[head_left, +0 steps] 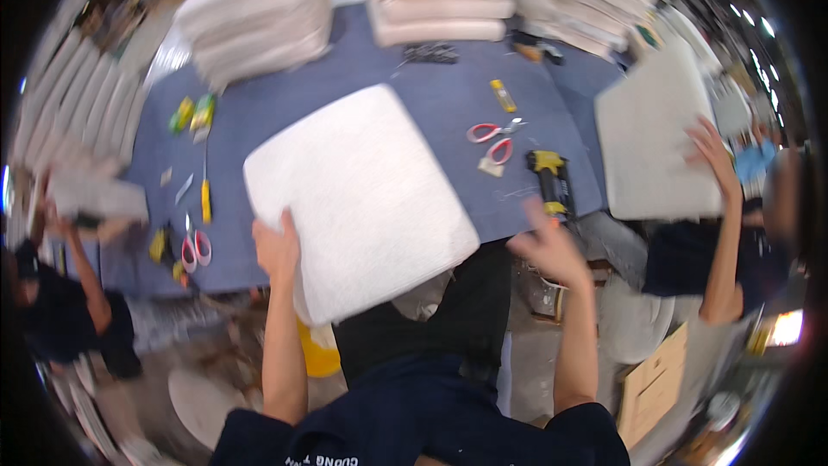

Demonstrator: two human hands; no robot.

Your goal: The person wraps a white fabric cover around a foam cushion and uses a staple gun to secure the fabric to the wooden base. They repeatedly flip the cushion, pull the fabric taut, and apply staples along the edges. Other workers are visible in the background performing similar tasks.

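The left hand (276,250) has its grip closed on the near left edge of a white foam cushion (358,198), fingers curled over the top of the rim. The cushion is square with rounded corners and lies tilted across the near edge of the blue surface (431,95), its near corner hanging out past that edge toward the person's body. The right hand (552,250) is apart from the cushion, just off its right corner, with fingers spread wide and holding nothing; it is blurred.

Just beyond the right hand, a yellow and black power tool (552,179) lies on the surface near its edge. Farther out sit red-handled scissors (492,142) and a small yellow cutter (503,96). Left of the cushion lie a yellow-handled tool (205,194) and a second pair of red-handled scissors (196,250). Stacks of cushions (259,17) line the far side of the surface.

At the right, another person's hand (711,151) rests on a pale grey cushion panel (655,142) held upright. At the left, a co-worker in dark clothes (60,315) stands near the surface's edge.
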